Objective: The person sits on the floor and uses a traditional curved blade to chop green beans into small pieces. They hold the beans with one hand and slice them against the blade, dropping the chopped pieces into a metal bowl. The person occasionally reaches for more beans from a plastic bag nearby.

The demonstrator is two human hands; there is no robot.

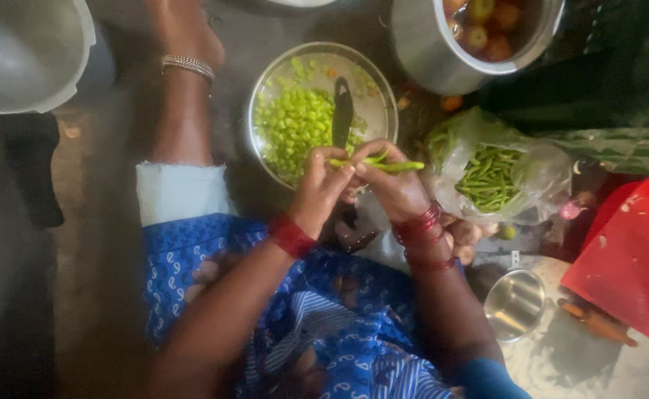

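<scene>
Pinching a long green bean (387, 165) between both sets of fingertips, I hold it crosswise just above the near rim of the steel bowl (380, 83). My left hand (320, 188) has its thumb and fingers closed together on the bean's left end, and my right hand (394, 186) is clamped on it a little further along, so the two hands touch at the knuckles. The bean's free end pokes out to the right past my right fingertips, towards the clear plastic bag of whole beans (490, 176) lying just beside my right wrist. An upright dark blade (342, 112) stands directly behind my fingers, rising over the bowl, and chopped green pieces (295, 125) are heaped in the bowl's left half. A small steel cup (515, 304) sits near my right forearm, with a red board (631, 255) further right.
</scene>
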